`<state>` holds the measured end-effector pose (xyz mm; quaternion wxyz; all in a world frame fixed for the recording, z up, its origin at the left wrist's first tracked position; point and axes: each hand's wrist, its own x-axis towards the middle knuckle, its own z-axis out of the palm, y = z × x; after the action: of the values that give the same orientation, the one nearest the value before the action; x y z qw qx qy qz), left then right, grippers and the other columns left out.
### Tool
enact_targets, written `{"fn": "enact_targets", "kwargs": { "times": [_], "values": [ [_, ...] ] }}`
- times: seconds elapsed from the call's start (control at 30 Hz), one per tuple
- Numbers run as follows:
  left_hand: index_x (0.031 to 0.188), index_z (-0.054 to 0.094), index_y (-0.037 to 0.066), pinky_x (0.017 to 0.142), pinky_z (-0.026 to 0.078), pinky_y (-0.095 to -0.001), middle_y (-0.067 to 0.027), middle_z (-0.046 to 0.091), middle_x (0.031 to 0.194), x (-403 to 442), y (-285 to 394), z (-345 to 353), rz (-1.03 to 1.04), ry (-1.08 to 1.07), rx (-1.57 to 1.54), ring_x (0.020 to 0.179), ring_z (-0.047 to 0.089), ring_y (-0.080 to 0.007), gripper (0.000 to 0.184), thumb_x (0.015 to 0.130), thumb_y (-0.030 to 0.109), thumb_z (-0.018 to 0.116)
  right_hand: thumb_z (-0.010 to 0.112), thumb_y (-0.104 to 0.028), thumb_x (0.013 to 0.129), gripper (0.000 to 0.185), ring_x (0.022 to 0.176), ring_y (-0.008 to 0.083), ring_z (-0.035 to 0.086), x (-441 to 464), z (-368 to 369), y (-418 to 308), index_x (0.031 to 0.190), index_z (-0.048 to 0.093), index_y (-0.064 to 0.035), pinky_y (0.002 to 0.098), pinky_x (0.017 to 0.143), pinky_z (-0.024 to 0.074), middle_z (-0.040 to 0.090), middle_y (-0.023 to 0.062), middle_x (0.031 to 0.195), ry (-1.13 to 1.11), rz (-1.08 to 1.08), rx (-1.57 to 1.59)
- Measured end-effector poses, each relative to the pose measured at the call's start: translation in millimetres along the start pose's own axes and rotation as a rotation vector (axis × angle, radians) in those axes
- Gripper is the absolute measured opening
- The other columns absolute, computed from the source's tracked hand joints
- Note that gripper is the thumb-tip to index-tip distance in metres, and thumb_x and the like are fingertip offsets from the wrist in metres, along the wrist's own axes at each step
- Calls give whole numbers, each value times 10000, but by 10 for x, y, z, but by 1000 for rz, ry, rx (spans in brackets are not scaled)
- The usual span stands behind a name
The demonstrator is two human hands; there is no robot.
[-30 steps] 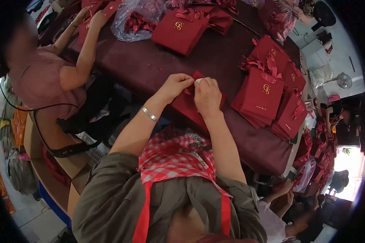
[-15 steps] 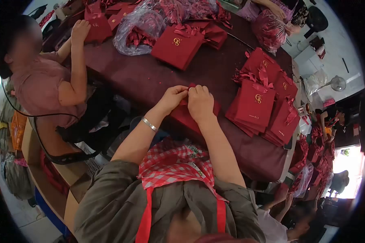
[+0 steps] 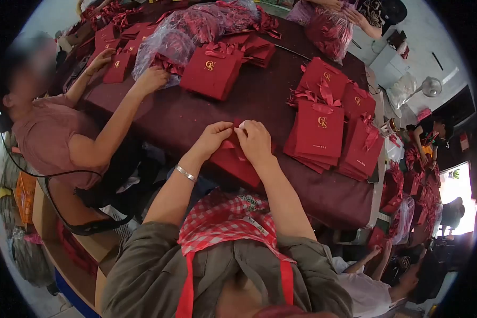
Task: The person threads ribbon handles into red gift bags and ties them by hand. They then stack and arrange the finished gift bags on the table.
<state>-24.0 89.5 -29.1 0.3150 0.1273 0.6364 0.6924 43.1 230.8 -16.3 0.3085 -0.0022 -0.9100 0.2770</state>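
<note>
A red paper gift bag [image 3: 236,165] lies at the near edge of the table below both hands, partly hidden by them. My left hand [image 3: 215,139], with a silver bracelet at the wrist, has its fingers pinched together on a red ribbon [image 3: 238,150] above the bag. Beside it, my right hand [image 3: 255,142] is closed too, its fingertips on the same ribbon close to those of the left. A small whitish spot shows at the right fingertips, too small to name. Most of what lies between the fingers is hidden.
Stacked red gift bags [image 3: 318,130] with gold lettering stand to the right; another stack [image 3: 212,71] lies ahead. Plastic bags of ribbons [image 3: 167,47] lie beyond. A co-worker [image 3: 58,127] sits at the left, reaching over the maroon tablecloth [image 3: 159,116]. Other people work around the table.
My view has shifted slightly, and my hands remain together at the ribbon with fingertips slightly repositioned. The left co-worker's arms have spread, one hand now at the plastic bag of ribbons.
</note>
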Motion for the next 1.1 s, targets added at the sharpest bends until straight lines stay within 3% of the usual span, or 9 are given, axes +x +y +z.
{"fn": "enact_targets", "kwargs": {
  "times": [0.1,0.4,0.47,0.6,0.67,0.8,0.87,0.97,1.1],
  "values": [
    [1144,574,0,801,471,-236,-26,610,1047,9,-13,1,84,27,60,905,572,-98,247,917,88,530,605,-138,802,107,750,303,552,-32,-11,-6,759,598,-40,403,669,460,580,113,750,13,-106,-46],
    [1136,585,-2,778,471,-226,-45,633,1010,22,76,-112,-102,-101,-174,887,576,-94,255,892,24,512,593,-121,812,91,730,311,535,-68,40,29,785,605,-35,412,662,441,564,115,748,83,-76,87],
    [1122,584,-29,761,491,-255,-57,635,1012,-26,131,-34,-5,-122,238,866,599,-122,253,890,-5,486,590,-121,813,86,758,323,540,-148,51,88,798,615,-40,414,681,446,578,119,780,63,-49,124],
    [1088,598,-40,743,503,-309,-98,660,980,79,13,-32,221,-110,421,840,632,-174,245,864,-10,504,593,-111,811,74,789,334,544,-220,28,117,812,619,-43,413,703,448,591,130,818,55,-25,197],
    [1039,623,-15,733,504,-335,-157,669,932,32,203,-9,352,-76,907,824,652,-255,247,805,-6,543,596,-113,810,79,792,334,544,-222,17,129,819,619,-38,414,705,447,591,132,822,53,-24,201],
    [933,651,35,715,502,-371,-175,646,873,62,297,-49,472,-119,1057,831,630,-322,182,768,57,579,607,-117,803,97,798,336,544,-213,5,106,838,617,-26,418,713,445,590,136,824,59,-10,202],
    [857,645,63,692,495,-411,-147,644,831,24,359,-23,505,-69,1324,806,613,-339,122,774,132,588,612,-121,802,103,802,335,543,-209,14,116,838,618,-25,417,715,445,589,134,821,65,-20,206],
    [804,638,88,664,491,-415,-108,651,793,9,406,-90,615,-53,1365,778,630,-303,119,784,197,594,620,-127,799,109,805,333,543,-208,5,129,838,622,-25,415,718,446,588,131,818,56,-29,202],
    [825,643,92,682,490,-398,-98,642,817,70,416,-610,528,162,1395,801,622,-293,105,793,190,623,631,-138,792,114,792,326,541,-206,26,159,828,631,-30,410,719,450,590,125,810,30,-45,186]
  ]
}}
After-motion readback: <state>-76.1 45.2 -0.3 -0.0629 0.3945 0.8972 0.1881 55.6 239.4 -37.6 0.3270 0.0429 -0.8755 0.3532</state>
